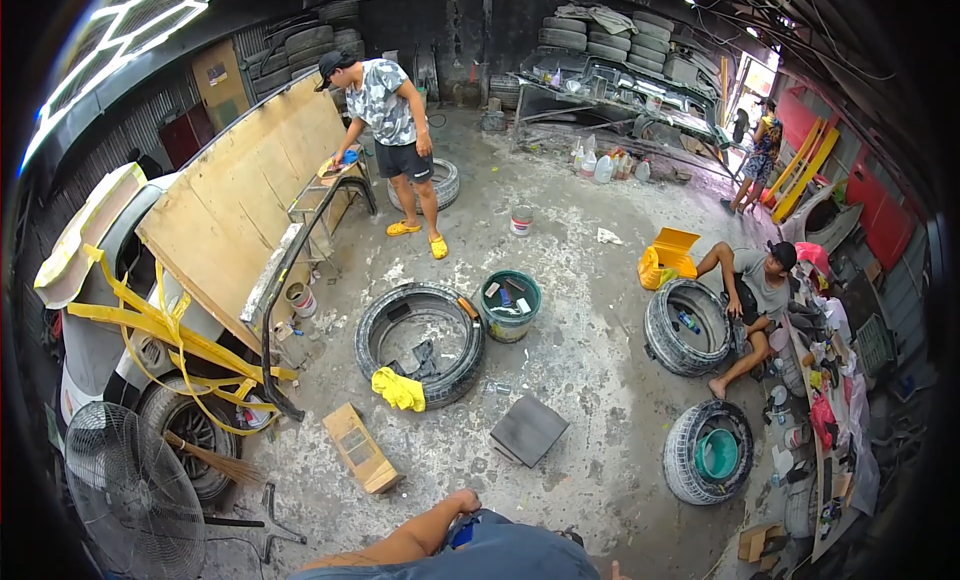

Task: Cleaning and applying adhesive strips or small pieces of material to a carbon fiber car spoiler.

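My left hand (463, 501) rests by my lap at the lower edge, the wrist bent; its fingers are turned under and mostly hidden. Of my right hand (616, 571) only a bit of a finger shows at the bottom edge. Ahead of my left hand lies a long brown cardboard box (361, 449), and to its right stands a dark square box-like block (529, 430). Farther off, a big tire (370, 315) lies flat, with a yellow cloth (398, 389) draped over its near rim. Beside it stands a green bucket (510, 330) holding dark water and small tools.
At left are a standing fan (135, 490), a car wheel (185, 435) and yellow-taped parts (150, 325). One person (390, 110) stands at a wooden panel (240, 180); another (760, 290) sits by stacked tires (670, 345). A tire (680, 460) holds a green basin (716, 454).
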{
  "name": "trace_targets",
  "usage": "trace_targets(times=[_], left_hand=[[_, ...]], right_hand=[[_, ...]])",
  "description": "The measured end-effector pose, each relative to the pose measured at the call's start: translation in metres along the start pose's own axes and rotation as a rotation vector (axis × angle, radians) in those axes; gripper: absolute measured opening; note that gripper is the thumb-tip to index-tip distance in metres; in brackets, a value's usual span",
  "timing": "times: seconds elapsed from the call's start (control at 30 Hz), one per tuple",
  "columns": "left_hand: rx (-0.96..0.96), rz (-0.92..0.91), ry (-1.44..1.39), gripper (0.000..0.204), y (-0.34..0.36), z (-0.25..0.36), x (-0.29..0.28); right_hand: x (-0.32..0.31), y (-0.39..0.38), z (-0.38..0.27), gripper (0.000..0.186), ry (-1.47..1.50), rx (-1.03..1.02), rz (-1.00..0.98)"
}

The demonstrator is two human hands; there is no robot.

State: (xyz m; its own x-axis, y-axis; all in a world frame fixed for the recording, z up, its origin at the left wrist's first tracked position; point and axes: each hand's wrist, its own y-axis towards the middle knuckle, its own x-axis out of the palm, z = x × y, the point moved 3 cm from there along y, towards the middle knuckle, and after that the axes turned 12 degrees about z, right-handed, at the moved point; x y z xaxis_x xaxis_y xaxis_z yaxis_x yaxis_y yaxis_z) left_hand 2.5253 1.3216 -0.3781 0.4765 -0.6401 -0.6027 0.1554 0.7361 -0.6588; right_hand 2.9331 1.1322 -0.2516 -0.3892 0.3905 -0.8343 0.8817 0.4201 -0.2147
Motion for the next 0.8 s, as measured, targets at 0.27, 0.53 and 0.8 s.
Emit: trace_targets(times=[0.27, 0.53, 0.8], left_hand=[[-0.065, 0.051, -0.05, 0.045, -0.021, -0.011, -0.01], [-0.049, -0.134, 0.051, 0.043, -0.037, -0.029, -0.02], [-0.138, -0.079, -0.022, 0.059, -0.037, -0.007, -0.025]], right_hand=[[0.002, -0.001, 0.012, 0.02, 0.071, 0.04, -0.089], [-0.003, 0.001, 0.032, 0.018, 0.137, 0.087, -0.171], [0.0, 0.01, 0.046, 0.017, 0.211, 0.125, -0.255]])
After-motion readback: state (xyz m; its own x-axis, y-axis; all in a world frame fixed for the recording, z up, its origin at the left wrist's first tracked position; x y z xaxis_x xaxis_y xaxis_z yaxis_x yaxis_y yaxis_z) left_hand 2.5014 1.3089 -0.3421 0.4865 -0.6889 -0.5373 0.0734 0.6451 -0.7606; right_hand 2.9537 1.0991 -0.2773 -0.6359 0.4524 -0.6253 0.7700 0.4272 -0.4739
